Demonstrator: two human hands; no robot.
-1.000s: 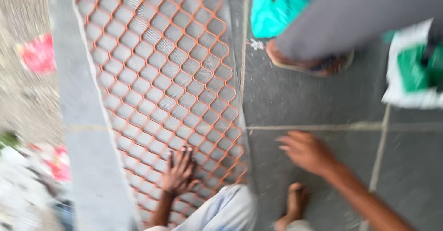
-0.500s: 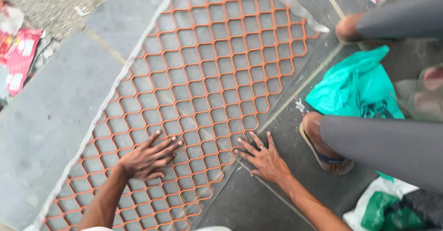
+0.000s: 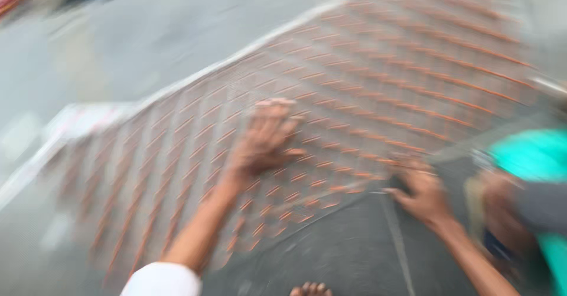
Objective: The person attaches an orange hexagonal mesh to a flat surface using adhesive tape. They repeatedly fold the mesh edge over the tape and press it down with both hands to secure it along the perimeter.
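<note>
Head view, heavily motion-blurred; fine detail is lost throughout.

An orange mesh sheet (image 3: 366, 89) lies flat on the grey stone floor (image 3: 147, 42), running from the lower left up to the upper right of the view. A pale edge strip borders its upper-left side.

Left hand (image 3: 266, 139): palm down on the mesh near its lower middle, fingers spread and pointing up-right. It is flat and unclenched, pressing on the mesh rather than gripping it (no fingers visibly hooked through the openings, though blur limits certainty). A white sleeve (image 3: 162, 279) shows at the bottom edge.

Right hand (image 3: 422, 192): at the lower-right edge of the mesh, where the mesh meets bare floor. Fingers point left toward the edge. Whether it pinches the edge or only rests on it cannot be told from the blur.

Toes of a bare foot (image 3: 310, 289) show at the bottom centre, on the floor just below the mesh.

At right, a teal bag (image 3: 534, 154) sits beside another person's foot (image 3: 502, 213), near the right hand but apart from it.
</note>
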